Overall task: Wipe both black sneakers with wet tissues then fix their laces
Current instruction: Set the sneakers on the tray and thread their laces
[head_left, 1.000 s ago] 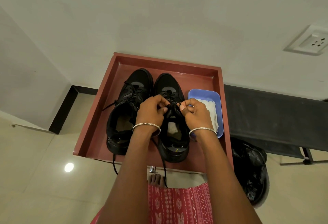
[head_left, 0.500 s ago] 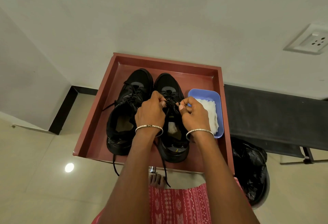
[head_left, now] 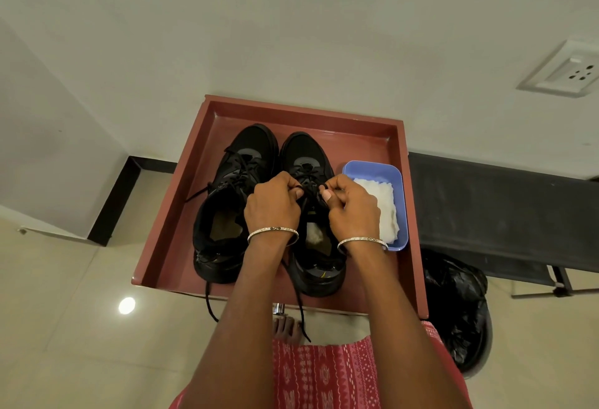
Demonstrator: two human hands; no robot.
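sneakers, both black, stand side by side in a reddish-brown tray (head_left: 181, 214), toes toward the wall and heels toward the person. the left sneaker (head_left: 233, 201) is untouched, its laces slack, with one lace end (head_left: 209, 303) hanging over the tray's near edge. the right sneaker (head_left: 311, 253) sits just beside it, and both hands are at its lacing. the left hand (head_left: 274, 204) has its fingers curled, thumb and forefinger pinching a black lace (head_left: 303, 211) above the tongue. the right hand (head_left: 351, 207) is curled the same way, its grip pinching the other strand of that lace near the top eyelets. the two hands are close together, nearly touching at the fingertips. a loose end of this shoe's lace trails down past the tray's front edge. each wrist carries a thin metal bangle (head_left: 272, 233).

just to the right of the right sneaker, inside the tray, sits a blue plastic tub (head_left: 372, 168) holding white tissues (head_left: 379, 204). a wad of something white shows inside the right sneaker's opening. beside the tray, lower down on the floor, is a bin lined with a black bag (head_left: 453, 305). a white wall socket (head_left: 564, 71) is mounted on the wall at the upper right.
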